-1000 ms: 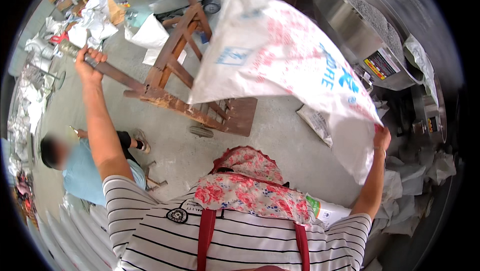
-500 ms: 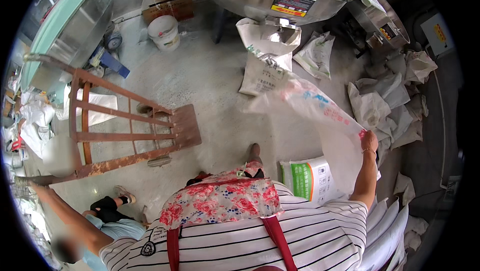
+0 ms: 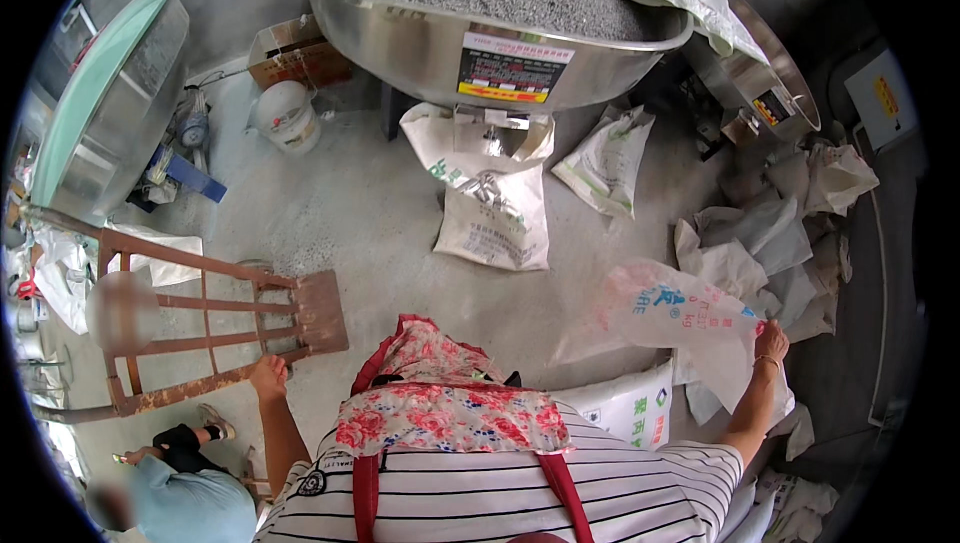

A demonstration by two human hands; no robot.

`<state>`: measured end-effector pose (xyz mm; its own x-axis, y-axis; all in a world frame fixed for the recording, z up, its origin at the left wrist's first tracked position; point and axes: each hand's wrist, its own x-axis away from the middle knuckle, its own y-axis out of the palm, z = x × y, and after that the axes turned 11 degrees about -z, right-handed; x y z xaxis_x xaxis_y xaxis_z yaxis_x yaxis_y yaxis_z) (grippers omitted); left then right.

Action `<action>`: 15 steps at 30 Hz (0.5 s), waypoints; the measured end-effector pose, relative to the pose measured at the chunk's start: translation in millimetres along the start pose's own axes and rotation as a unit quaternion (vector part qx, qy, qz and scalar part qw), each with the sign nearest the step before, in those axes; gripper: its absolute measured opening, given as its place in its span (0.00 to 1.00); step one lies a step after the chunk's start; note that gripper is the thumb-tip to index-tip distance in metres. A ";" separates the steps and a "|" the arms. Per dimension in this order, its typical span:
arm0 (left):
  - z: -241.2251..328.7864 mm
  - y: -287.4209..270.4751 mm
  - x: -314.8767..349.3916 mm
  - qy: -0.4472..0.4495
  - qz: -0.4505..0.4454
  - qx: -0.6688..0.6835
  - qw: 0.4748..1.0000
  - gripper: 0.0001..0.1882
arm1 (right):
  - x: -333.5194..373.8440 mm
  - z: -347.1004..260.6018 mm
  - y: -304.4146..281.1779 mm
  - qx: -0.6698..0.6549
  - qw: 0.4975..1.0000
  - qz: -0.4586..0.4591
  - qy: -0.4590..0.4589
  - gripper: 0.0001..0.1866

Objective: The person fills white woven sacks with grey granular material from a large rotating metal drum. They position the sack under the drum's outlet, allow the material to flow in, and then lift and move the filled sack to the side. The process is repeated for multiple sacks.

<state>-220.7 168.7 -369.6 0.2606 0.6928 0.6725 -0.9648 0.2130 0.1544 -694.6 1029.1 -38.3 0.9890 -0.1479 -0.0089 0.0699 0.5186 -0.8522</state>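
Note:
My left hand (image 3: 268,376) grips the lower rail of a rusty brown hand truck (image 3: 215,328) that leans low on the floor to my left. My right hand (image 3: 771,342) holds the edge of an empty white woven sack (image 3: 672,311) out to my right, and the sack hangs blurred above a pile of other sacks. I wear a striped shirt and a floral apron (image 3: 440,408). A filled white sack (image 3: 625,405) stands just in front of my right side.
A big steel mixing bowl (image 3: 430,38) full of grey pellets stands ahead, a filled sack (image 3: 490,203) under its spout. Empty sacks (image 3: 790,243) lie heaped at right. A white bucket (image 3: 285,115) and a steel drum (image 3: 105,103) stand left. Another person (image 3: 175,488) crouches lower left.
The view has swung toward the steel bowl. My right hand has lowered the white sack to my right side. My left hand has come in close, still on the hand truck.

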 end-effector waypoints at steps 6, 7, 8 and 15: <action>9.9 140.2 -24.7 -0.010 -0.074 -0.100 0.992 0.14 | -72.9 -27.2 66.8 0.127 0.991 -0.028 0.012 0.07; 6.4 170.8 -32.7 -0.014 -0.081 -0.092 0.992 0.14 | -88.6 -22.0 80.9 0.143 0.989 -0.025 0.037 0.08; 1.3 196.3 -35.9 -0.015 -0.080 -0.082 0.993 0.14 | -97.5 -37.0 86.4 0.177 0.984 0.003 0.007 0.08; -24.0 331.5 13.5 -0.082 -0.200 -0.177 0.960 0.15 | -181.8 -314.9 71.7 -0.112 0.925 -0.129 -0.338 0.23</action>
<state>-536.2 265.2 -326.7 0.5705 0.3953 0.7199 -0.7088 0.6798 0.1884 -910.6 828.0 -262.5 0.8038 0.3578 0.4753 0.3616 0.3406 -0.8679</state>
